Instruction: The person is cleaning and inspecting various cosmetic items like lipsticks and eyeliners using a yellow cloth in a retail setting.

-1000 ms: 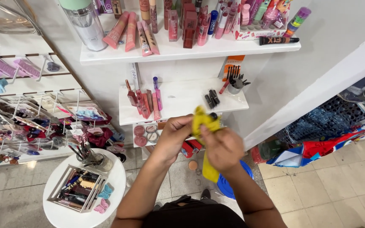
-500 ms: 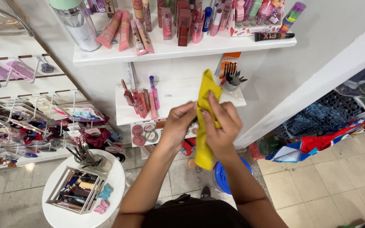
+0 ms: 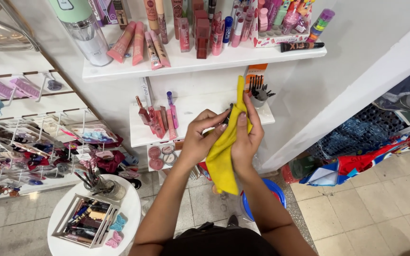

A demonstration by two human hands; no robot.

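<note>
A yellow cloth [image 3: 224, 159] hangs lengthwise between both my hands in front of the white wall shelves. My left hand [image 3: 199, 140] pinches the cloth's left side, and a small dark item shows at its fingertips. My right hand [image 3: 246, 137] wraps the cloth's right side, fingers pointing up. The cloth's top reaches up near a cup of dark brushes [image 3: 259, 95] on the middle shelf [image 3: 191, 111]. Lipsticks and tubes [image 3: 157, 118] stand on that shelf to the left of my hands.
The top shelf [image 3: 191, 61] holds several cosmetic tubes and a green-capped bottle [image 3: 84, 28]. Racks of hair accessories [image 3: 34, 142] fill the left. A small round white table [image 3: 129, 208] with a makeup tray stands lower left. A blue bucket [image 3: 274, 192] sits on the floor below.
The cloth went from bunched up to stretched out long and vertical. My hands rose toward the middle shelf, and the camera view shifted slightly.
</note>
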